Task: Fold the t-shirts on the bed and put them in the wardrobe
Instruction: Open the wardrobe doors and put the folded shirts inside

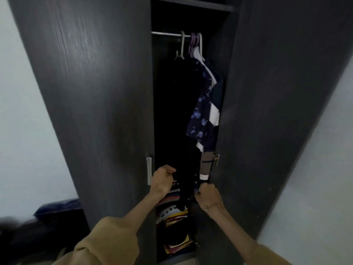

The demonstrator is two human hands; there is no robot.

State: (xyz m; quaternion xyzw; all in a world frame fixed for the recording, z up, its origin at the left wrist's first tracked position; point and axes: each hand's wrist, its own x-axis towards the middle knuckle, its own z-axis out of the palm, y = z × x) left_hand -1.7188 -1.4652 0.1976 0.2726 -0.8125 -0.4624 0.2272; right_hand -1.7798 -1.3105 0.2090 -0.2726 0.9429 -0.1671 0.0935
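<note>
A dark grey wardrobe (91,92) stands in front of me with its middle compartment open. My left hand (162,179) and my right hand (208,195) reach into the opening at waist height, both with curled fingers gripping a dark folded garment (186,190) between them. The garment is black against the dark interior, so its outline is hard to make out. Below it lies a stack of folded striped and coloured clothes (172,213) on the wardrobe floor.
Shirts hang from a metal rail (166,33) on hangers, among them a navy flower-print shirt (202,104). A silver door handle (149,171) sits left of the opening. The right door (277,111) stands open. Dark items (57,209) lie at lower left.
</note>
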